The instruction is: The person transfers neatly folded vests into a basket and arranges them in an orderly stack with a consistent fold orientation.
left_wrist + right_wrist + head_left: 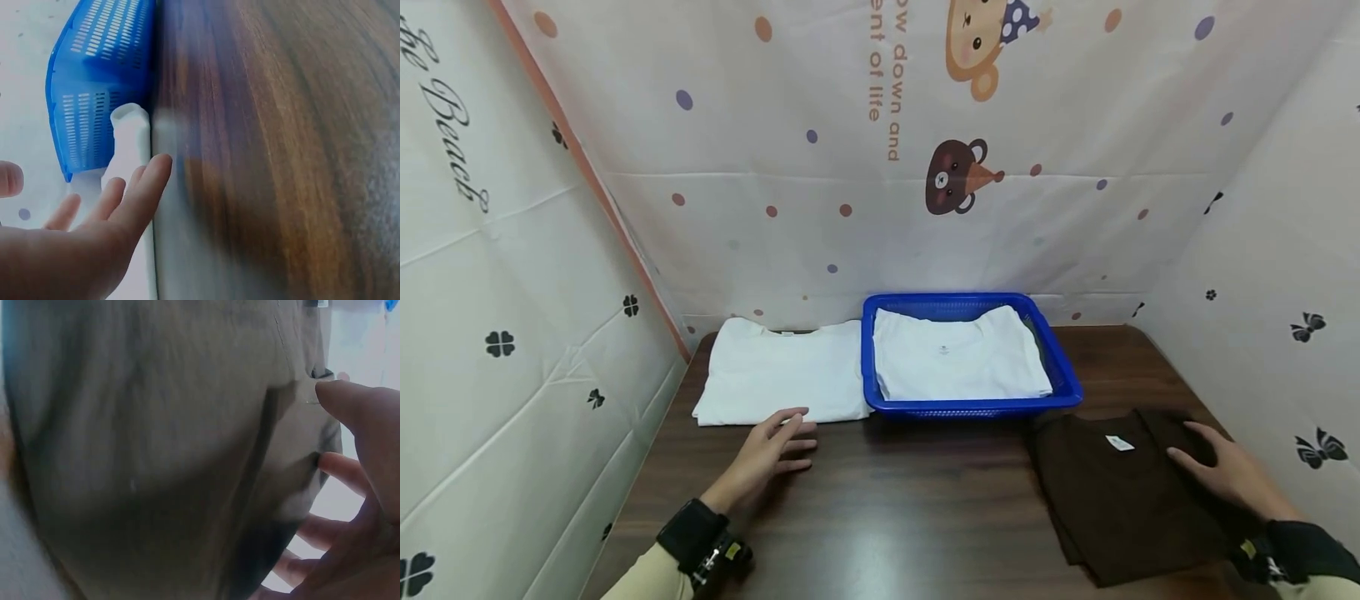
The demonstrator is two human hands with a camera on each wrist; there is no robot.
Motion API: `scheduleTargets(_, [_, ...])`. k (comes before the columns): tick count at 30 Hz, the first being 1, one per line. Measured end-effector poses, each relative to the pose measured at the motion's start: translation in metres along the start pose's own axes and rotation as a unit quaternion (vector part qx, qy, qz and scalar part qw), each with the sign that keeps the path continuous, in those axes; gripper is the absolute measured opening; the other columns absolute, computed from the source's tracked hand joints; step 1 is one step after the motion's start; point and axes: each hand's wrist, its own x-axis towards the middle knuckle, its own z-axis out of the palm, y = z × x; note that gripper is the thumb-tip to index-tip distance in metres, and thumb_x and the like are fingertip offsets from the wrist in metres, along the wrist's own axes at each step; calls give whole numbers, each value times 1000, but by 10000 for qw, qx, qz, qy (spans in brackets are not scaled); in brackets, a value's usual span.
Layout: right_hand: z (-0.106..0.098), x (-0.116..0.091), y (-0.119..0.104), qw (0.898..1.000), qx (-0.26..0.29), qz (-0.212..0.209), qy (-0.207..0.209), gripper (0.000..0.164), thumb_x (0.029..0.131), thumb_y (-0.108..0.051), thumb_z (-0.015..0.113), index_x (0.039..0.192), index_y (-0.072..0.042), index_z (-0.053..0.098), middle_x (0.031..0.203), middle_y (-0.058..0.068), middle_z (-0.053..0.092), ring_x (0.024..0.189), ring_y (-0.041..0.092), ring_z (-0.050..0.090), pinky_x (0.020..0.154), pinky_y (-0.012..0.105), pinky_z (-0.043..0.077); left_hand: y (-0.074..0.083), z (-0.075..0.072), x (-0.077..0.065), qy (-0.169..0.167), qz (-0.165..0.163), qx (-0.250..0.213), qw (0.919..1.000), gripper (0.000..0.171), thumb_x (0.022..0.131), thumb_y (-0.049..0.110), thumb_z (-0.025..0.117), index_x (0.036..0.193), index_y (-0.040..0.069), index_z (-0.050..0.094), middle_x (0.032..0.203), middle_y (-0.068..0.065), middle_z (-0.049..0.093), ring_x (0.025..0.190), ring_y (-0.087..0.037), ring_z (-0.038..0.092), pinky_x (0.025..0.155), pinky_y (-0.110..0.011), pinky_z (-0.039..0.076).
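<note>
A folded dark brown T-shirt (1120,500) with a white neck label lies on the table at the right. My right hand (1232,471) rests at its right side, thumb and fingers spread apart; in the right wrist view the fingertips touch the brown cloth near its edge. My left hand (767,454) hovers over the table just in front of a folded white T-shirt (782,375), fingers loosely extended and holding nothing. Beside that shirt stands a blue plastic basket (977,409). Another folded white T-shirt (958,358) lies inside it.
The dark wooden table (880,517) meets a printed cloth backdrop (820,242) behind the basket. Similar white cloth walls stand at the left and right. Each wrist wears a black strap with a small camera.
</note>
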Motion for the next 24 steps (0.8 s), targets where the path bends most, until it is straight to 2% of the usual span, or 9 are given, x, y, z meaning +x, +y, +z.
scheduleTargets(7, [-2,-9,-10,9997,192,17,-154,84,106,-52,50,148,16,26,134,55,33,116,71,40,83,75,42,1,-4,-1,-389,-423,-364,9977,69,109,48,45,159,3,27,154,-31,41,134,-44,53,100,-52,53])
scheduleTargets(14, [-3,-12,-25,9983,434,236,-306,84,106,-53,48,148,17,26,137,54,31,116,71,41,82,72,45,2,-5,-5,-504,-494,-500,9963,70,110,46,45,160,3,23,155,-32,39,135,-45,51,101,-53,52])
scheduleTargets(18, [-2,-12,-37,9977,575,105,-355,79,106,-49,51,144,19,35,133,53,40,111,68,49,78,66,50,2,-3,-6,-554,-559,-550,9954,72,109,47,46,160,2,22,155,-33,38,136,-47,49,101,-54,52])
scheduleTargets(21, [-2,-11,-48,9934,965,54,-612,76,107,-47,50,143,20,38,132,51,45,110,62,56,78,58,54,2,-1,-6,-535,-576,-536,9955,73,108,48,47,160,2,23,155,-33,38,137,-46,48,100,-54,52])
scheduleTargets(24, [-2,-10,-59,9805,1586,246,-1135,80,107,-49,49,145,20,36,133,47,49,109,51,62,79,52,57,3,0,-7,-519,-564,-522,9957,74,108,49,48,160,3,23,155,-32,38,138,-46,47,100,-54,52])
